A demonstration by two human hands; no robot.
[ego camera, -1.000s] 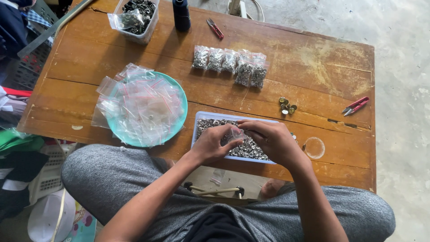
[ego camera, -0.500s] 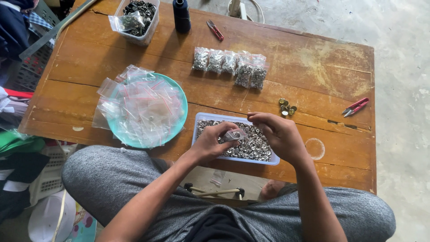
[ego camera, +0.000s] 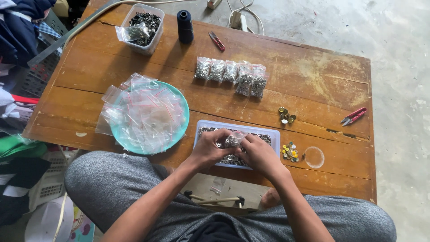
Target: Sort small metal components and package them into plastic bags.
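Both of my hands meet over a shallow clear tray (ego camera: 272, 133) full of small silver metal buttons at the table's near edge. My left hand (ego camera: 209, 147) and my right hand (ego camera: 257, 153) together pinch a small clear plastic bag (ego camera: 234, 139) holding some of the buttons, just above the tray. To the left lies a teal plate (ego camera: 181, 109) heaped with empty small zip bags. A row of several filled bags (ego camera: 232, 73) lies farther back on the wooden table (ego camera: 313, 80).
A clear tub of dark buttons (ego camera: 144, 27), a dark thread spool (ego camera: 185, 25) and red snips (ego camera: 217, 41) sit at the far edge. More red snips (ego camera: 354, 115), brass pieces (ego camera: 285, 115), coloured bits (ego camera: 290, 151) and a clear lid (ego camera: 314, 157) lie right. Clothes and baskets crowd the left floor.
My right hand, which had been apart over the tray's right side, has come back to the left hand, and both now pinch the small bag together.
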